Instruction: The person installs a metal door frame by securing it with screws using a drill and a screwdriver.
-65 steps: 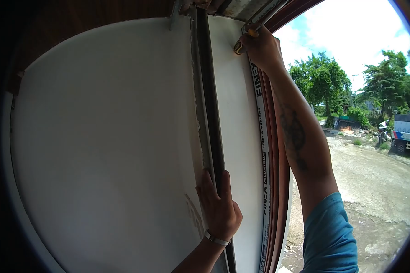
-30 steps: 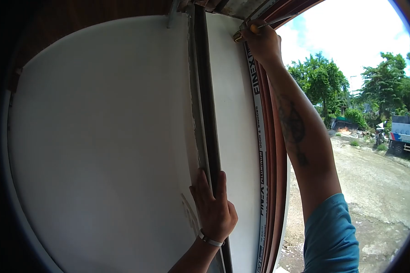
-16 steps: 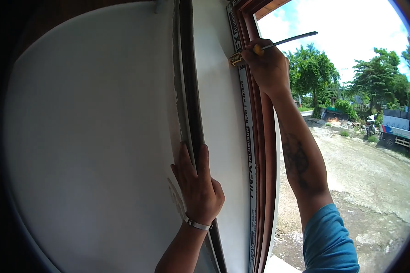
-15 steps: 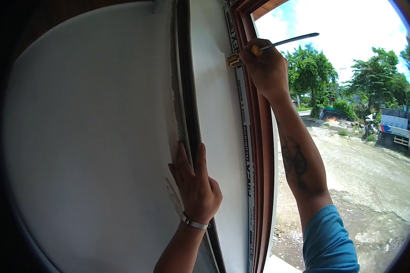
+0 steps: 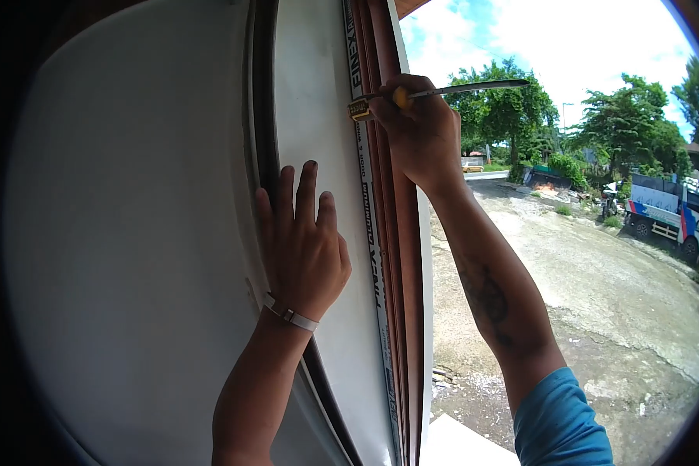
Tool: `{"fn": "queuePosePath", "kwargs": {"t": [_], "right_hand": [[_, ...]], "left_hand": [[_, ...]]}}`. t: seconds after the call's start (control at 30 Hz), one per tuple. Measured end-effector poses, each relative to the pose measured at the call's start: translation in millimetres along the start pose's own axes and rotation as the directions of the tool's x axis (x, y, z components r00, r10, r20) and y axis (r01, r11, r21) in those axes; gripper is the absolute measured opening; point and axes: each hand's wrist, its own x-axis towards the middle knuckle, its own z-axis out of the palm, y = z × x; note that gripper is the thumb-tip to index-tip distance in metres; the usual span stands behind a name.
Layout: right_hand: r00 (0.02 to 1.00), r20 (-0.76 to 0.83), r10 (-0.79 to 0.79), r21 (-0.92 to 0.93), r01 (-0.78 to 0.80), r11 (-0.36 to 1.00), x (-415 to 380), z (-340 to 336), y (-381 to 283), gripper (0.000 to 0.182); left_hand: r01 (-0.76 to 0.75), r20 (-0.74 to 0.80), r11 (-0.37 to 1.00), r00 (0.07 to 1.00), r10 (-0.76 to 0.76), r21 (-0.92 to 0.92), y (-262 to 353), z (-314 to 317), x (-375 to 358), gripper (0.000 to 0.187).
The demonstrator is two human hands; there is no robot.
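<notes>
My right hand (image 5: 426, 132) is closed around a screwdriver (image 5: 359, 110) with a yellow and black handle. Its metal shaft points right, toward the outdoors, while the handle's butt end meets the printed label strip (image 5: 366, 186) along the brown frame (image 5: 402, 311). My left hand (image 5: 309, 252), with a metal band at the wrist, lies with fingers spread over the dark vertical strip (image 5: 265, 93) and the white surface beside it. Nothing shows in its fingers. Whether the palm presses on the strip is hidden.
A wide white panel (image 5: 132, 233) fills the left side. Beyond the frame is an opening onto rough concrete ground (image 5: 598, 311). Outside stand a small truck (image 5: 668, 210) and trees (image 5: 512, 116). A white ledge (image 5: 466, 443) lies at the bottom.
The view has shifted, so the frame appears farther left. My left hand has slid upward and right relative to the dark strip, its fingers spreading wider. The screwdriver remains in my right hand.
</notes>
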Motion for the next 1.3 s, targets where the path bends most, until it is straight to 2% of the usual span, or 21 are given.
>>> {"fn": "queuePosePath", "kwargs": {"t": [0.03, 0.07, 0.17, 0.23, 0.27, 0.33, 0.4, 0.47, 0.5, 0.57, 0.6, 0.67, 0.73, 0.77, 0.9, 1.03, 1.1, 1.13, 1.2, 1.27, 1.3], "right_hand": [[0.999, -0.001, 0.040, -0.004, -0.040, 0.999, -6, -13, -2, 0.017], [0.998, -0.053, -0.022, 0.082, 0.027, 0.996, -10, -22, 6, 0.016], [1.000, -0.030, -0.003, 0.146, 0.007, 0.989, -28, -60, 5, 0.017], [1.000, -0.006, 0.026, 0.140, -0.025, 0.990, -42, -82, 7, 0.020], [0.999, 0.013, 0.045, 0.133, -0.046, 0.990, -47, -90, 7, 0.019], [0.992, 0.047, 0.118, 0.134, -0.123, 0.983, -53, -103, 9, 0.018], [0.988, 0.042, 0.146, 0.172, -0.151, 0.974, -54, -110, 9, 0.018], [0.989, 0.015, 0.146, 0.214, -0.145, 0.966, -50, -113, 4, 0.018], [0.993, 0.008, 0.116, 0.231, -0.115, 0.966, -48, -114, -1, 0.018], [0.995, 0.025, 0.095, 0.257, -0.099, 0.961, -49, -112, -10, 0.019], [0.993, 0.053, 0.105, 0.230, -0.114, 0.967, -50, -111, -13, 0.018], [0.991, 0.094, 0.097, 0.194, -0.114, 0.974, -53, -112, -18, 0.017], [0.989, 0.129, 0.075, 0.103, -0.089, 0.991, -56, -113, -25, 0.016], [0.991, 0.137, 0.010, 0.042, -0.016, 0.999, -55, -112, -29, 0.017], [0.997, 0.081, -0.006, 0.143, -0.005, 0.990, -35, -71, -27, 0.019], [0.997, -0.016, -0.076, 0.170, 0.077, 0.982, -3, -19, -19, 0.021], [0.997, -0.022, -0.069, 0.085, 0.071, 0.994, 6, 3, -12, 0.023], [0.997, -0.015, -0.069, 0.093, 0.070, 0.993, 8, 12, -5, 0.023], [0.993, 0.056, -0.105, -0.032, 0.107, 0.994, 4, 22, 1, 0.023], [0.994, 0.097, -0.046, -0.035, 0.050, 0.998, 0, 17, 2, 0.021], [0.994, 0.088, -0.061, 0.025, 0.059, 0.998, -3, 9, -5, 0.020]], "left_hand": [[-0.007, -0.031, 1.000, 0.999, 0.008, 0.030, -1, 3, 22, 0.046], [-0.018, -0.060, 0.998, 0.998, 0.021, 0.059, -2, 7, 46, 0.046], [-0.001, -0.038, 0.978, 0.999, 0.009, 0.207, -14, 26, 97, 0.046], [0.006, 0.000, 0.944, 1.000, -0.006, 0.330, -7, 30, 105, 0.046], [-0.004, 0.015, 0.943, 1.000, -0.001, 0.333, -3, 31, 108, 0.046], [0.016, 0.189, 0.915, 0.977, -0.100, 0.403, 4, 16, 116, 0.046], [-0.007, 0.204, 0.911, 0.975, -0.085, 0.412, -2, 17, 111, 0.042], [-0.016, -0.003, 0.936, 1.000, 0.018, 0.351, -16, 30, 105, 0.037], [-0.022, -0.010, 0.932, 1.000, 0.027, 0.361, -9, 20, 113, 0.037], [0.013, 0.270, 0.918, 0.954, -0.130, 0.396, 8, -2, 121, 0.044], [0.022, 0.274, 0.916, 0.951, -0.143, 0.401, 9, -7, 118, 0.044], [-0.023, 0.382, 0.918, 0.913, -0.142, 0.396, 11, -19, 116, 0.045], [-0.044, 0.293, 0.918, 0.953, -0.080, 0.394, 1, -17, 94, 0.045], [-0.043, 0.228, 0.925, 0.973, -0.048, 0.377, -4, -18, 82, 0.044], [-0.077, 0.078, 0.944, 0.995, 0.055, 0.321, -26, 6, 42, 0.045], [-0.042, 0.051, 0.955, 0.998, 0.028, 0.295, -24, 11, 38, 0.052], [-0.043, 0.037, 0.956, 0.999, 0.034, 0.290, -25, 10, 37, 0.053], [-0.050, 0.023, 0.960, 0.999, 0.045, 0.276, -25, 11, 37, 0.054], [-0.048, 0.030, 0.959, 0.999, 0.042, 0.280, -26, 12, 37, 0.055], [-0.050, 0.013, 0.959, 0.999, 0.049, 0.279, -26, 13, 37, 0.055], [-0.059, 0.028, 0.960, 0.998, 0.053, 0.273, -26, 13, 36, 0.055]]}}
